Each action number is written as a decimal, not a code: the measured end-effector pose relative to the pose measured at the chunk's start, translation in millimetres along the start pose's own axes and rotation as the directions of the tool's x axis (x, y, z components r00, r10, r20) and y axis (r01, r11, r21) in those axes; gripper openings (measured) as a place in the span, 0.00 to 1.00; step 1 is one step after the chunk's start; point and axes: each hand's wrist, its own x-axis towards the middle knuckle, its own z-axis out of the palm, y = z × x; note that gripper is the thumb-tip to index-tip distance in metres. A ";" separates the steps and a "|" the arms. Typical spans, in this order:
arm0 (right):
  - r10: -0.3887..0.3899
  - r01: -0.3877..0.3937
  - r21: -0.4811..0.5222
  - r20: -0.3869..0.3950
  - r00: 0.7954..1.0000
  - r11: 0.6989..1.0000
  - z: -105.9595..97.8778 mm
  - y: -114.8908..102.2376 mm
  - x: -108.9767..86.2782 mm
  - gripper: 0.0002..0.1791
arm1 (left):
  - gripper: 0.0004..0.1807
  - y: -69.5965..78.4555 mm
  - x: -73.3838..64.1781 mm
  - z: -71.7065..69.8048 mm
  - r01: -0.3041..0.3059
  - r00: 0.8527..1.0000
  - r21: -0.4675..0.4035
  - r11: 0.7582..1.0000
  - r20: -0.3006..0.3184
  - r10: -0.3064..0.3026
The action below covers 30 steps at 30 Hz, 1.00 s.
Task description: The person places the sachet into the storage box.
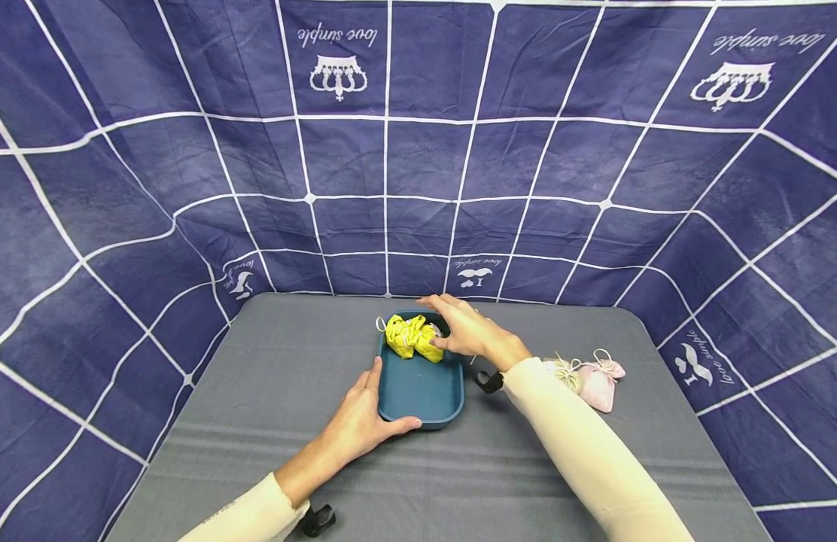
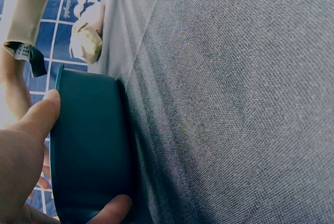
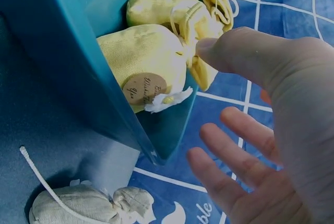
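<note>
A blue-green plastic tray [image 1: 421, 395] sits on the grey table. Two yellow cloth drawstring pouches [image 1: 403, 335] lie side by side at its far end. In the right wrist view, one yellow pouch [image 3: 148, 57] carries a round brown label and a white flower. My left hand [image 1: 360, 414] holds the tray's near left corner, thumb [image 2: 44, 112] on the rim and a fingertip on the outer wall. Over the tray's far right side is my right hand [image 1: 469, 329], fingers spread and thumb beside the pouches' gathered necks; whether it touches them I cannot tell.
To the tray's right, partly behind the right sleeve, lie a pink pouch [image 1: 598, 388] and a cream pouch [image 1: 566, 374] with cords. The right wrist view shows a greyish pouch [image 3: 73, 205] beside the tray. A blue gridded cloth [image 1: 425, 158] hangs around the table's back and sides.
</note>
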 end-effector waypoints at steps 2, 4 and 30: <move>-0.009 0.009 0.008 -0.010 1.000 1.000 -1.5 1.0 -2.2 0.45 | 0.80 0.3 -0.2 0.1 0.001 1.000 -0.003 1.000 0.003 -0.001; -0.018 0.018 0.008 -0.020 1.000 1.000 -2.6 2.2 -4.2 0.44 | 0.80 0.5 -0.2 0.2 0.002 1.000 -0.001 1.000 0.005 -0.002; 0.059 -0.061 -0.041 -0.055 0.997 0.997 -24.8 30.0 -47.3 0.48 | 0.80 1.5 2.0 -0.9 0.008 1.000 0.006 1.000 0.007 -0.008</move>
